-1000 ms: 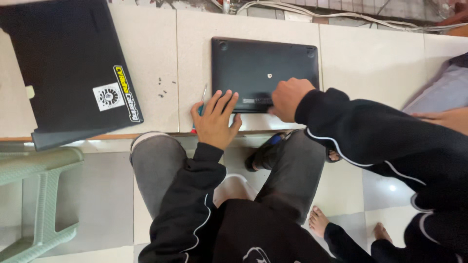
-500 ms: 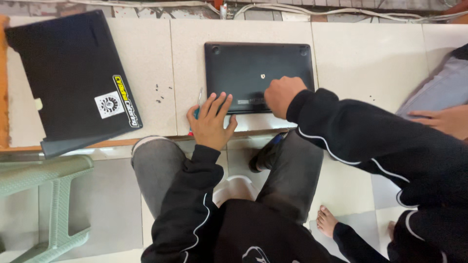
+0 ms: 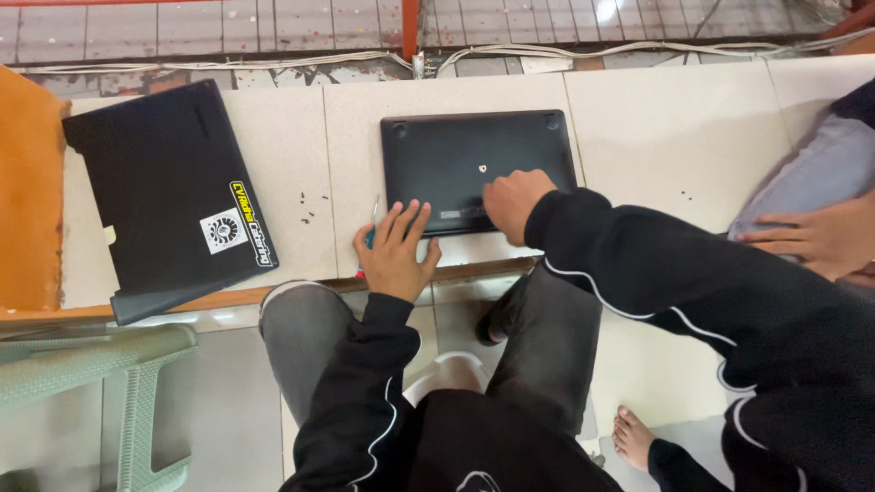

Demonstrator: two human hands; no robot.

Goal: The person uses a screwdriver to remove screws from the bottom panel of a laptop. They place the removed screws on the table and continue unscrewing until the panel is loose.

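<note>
The black laptop (image 3: 478, 169) lay bottom-up on the tiled counter (image 3: 656, 137); the left hand (image 3: 396, 251) was spread flat on its near left corner, over a screwdriver (image 3: 372, 219), and the right hand (image 3: 512, 202) was curled at its near edge, so taking out its screws seemed underway.

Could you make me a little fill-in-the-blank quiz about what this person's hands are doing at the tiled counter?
1. The left hand lies flat with its fingers ____.
2. The right hand rests on the upside-down ____ laptop.
3. The bigger black laptop bears a yellow and a ____ sticker.

Missing words: spread; black; white
</note>
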